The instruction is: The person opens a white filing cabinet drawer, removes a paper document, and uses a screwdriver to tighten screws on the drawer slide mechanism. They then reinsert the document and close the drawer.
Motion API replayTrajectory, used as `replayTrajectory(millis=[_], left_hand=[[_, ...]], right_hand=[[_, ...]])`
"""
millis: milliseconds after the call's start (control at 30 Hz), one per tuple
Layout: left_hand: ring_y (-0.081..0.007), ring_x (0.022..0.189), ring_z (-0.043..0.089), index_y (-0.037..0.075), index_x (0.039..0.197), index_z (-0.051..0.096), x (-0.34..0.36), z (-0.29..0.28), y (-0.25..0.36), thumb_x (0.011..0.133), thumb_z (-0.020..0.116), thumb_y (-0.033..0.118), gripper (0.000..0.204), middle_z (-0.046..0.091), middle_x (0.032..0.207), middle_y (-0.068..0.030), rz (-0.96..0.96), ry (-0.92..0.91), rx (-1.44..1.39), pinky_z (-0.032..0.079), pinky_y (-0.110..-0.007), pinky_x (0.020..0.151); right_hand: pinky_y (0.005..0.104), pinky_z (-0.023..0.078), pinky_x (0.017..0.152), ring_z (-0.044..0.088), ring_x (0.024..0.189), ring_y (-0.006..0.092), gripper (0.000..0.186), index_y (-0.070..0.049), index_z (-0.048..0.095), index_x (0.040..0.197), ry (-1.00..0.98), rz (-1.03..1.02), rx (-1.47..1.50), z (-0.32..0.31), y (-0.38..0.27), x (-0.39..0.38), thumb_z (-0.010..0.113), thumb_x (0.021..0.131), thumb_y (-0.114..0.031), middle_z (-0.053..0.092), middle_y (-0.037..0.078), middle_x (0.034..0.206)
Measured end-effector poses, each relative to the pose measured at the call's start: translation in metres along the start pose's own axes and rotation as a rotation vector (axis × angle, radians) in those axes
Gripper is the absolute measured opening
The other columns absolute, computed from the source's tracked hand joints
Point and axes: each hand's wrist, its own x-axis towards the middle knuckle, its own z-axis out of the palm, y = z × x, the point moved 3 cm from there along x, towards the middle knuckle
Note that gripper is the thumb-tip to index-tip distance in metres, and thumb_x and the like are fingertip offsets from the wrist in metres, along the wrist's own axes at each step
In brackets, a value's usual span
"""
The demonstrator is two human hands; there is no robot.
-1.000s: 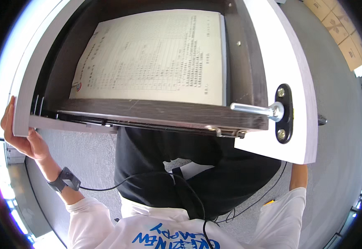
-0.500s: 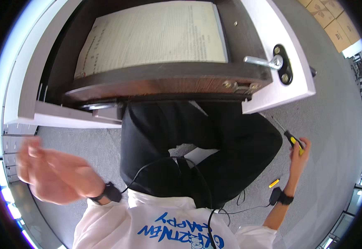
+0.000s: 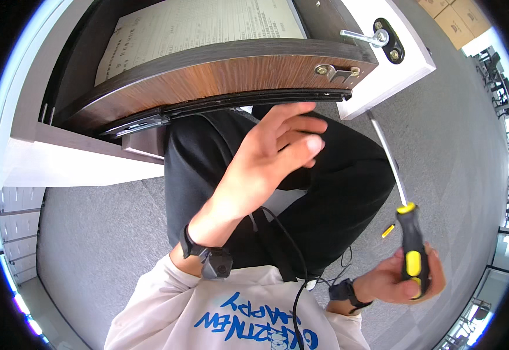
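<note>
My right hand [image 3: 391, 279] is wrapped round the black and yellow handle of a screwdriver [image 3: 409, 227]. Its long shaft points up toward the white drawer front [image 3: 383, 87]. With fingers apart and slightly bent, my left hand [image 3: 286, 140] is in front of the drawer's lower edge, over my lap, and holds nothing. Just beyond its fingertips runs the black slide rail [image 3: 231, 102] along the brown drawer side [image 3: 225, 73]; whether they touch it I cannot tell. Printed papers [image 3: 202, 29] lie inside the pulled-out drawer. A metal bracket [image 3: 337, 73] is fixed on the drawer side.
A silver bolt on a black plate [image 3: 390, 41] sticks out of the drawer front. A small yellow tool [image 3: 388, 230] lies on the grey carpet [image 3: 103, 233] by my knee. Thin black cables [image 3: 289, 245] run across my lap. Cardboard boxes [image 3: 455, 20] stand at the far right.
My left hand has come from the far left to the front of the drawer's rail. My right hand, still holding the screwdriver, has moved nearer to me. The view has shifted slightly.
</note>
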Motion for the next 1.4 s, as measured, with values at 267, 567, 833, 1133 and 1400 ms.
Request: replayTrajectory(millis=[267,567,833,1133,1400], left_hand=[[-0.0257,0.110,0.065,-0.003,0.117,0.067,0.029,0.006,-0.014,0.101,0.059,0.024,0.032,0.070,0.115,-0.0165,0.086,0.088,-0.082,0.053,-0.038,0.092],[-0.0229,0.107,0.065,-0.001,0.118,0.065,0.027,0.005,-0.012,0.097,0.062,0.022,0.032,0.070,0.111,-0.0150,0.239,0.169,0.121,0.049,-0.035,0.092],[-0.0217,0.097,0.069,-0.002,0.107,0.070,0.029,0.003,-0.011,0.100,0.060,0.033,0.037,0.074,0.103,-0.0176,0.216,0.244,0.123,0.050,-0.032,0.087],[-0.0177,0.094,0.069,-0.001,0.103,0.070,0.026,0.004,-0.014,0.102,0.057,0.032,0.036,0.074,0.098,-0.0155,0.255,0.236,0.144,0.049,-0.029,0.085],[-0.0148,0.088,0.068,-0.001,0.100,0.071,0.026,0.008,-0.012,0.102,0.056,0.033,0.037,0.075,0.094,-0.0133,0.250,0.241,0.159,0.047,-0.027,0.083]], right_hand=[[0.0226,0.042,0.048,0.054,0.053,0.0159,0.052,-0.007,0.054,0.117,-0.066,0.046,0.225,0.030,-0.007,-0.023,0.055,0.095,-0.054,0.053,0.008,0.071],[0.0218,0.052,0.050,0.061,0.055,0.0156,0.057,-0.009,0.055,0.112,-0.135,0.121,0.237,0.039,-0.008,-0.039,0.050,0.094,-0.063,0.054,0.007,0.074],[0.0208,0.051,0.049,0.058,0.049,0.0135,0.056,-0.009,0.053,0.114,-0.119,0.130,0.218,0.042,-0.008,-0.038,0.046,0.097,-0.062,0.054,0.007,0.066],[0.0200,0.046,0.048,0.056,0.049,0.0140,0.053,-0.010,0.053,0.122,-0.156,0.027,0.240,0.041,-0.011,-0.046,0.053,0.095,-0.056,0.056,0.010,0.073],[0.0216,0.041,0.047,0.056,0.054,0.0188,0.051,-0.013,0.054,0.129,-0.207,0.050,0.401,0.034,-0.008,-0.047,0.071,0.090,-0.040,0.059,0.014,0.087]])
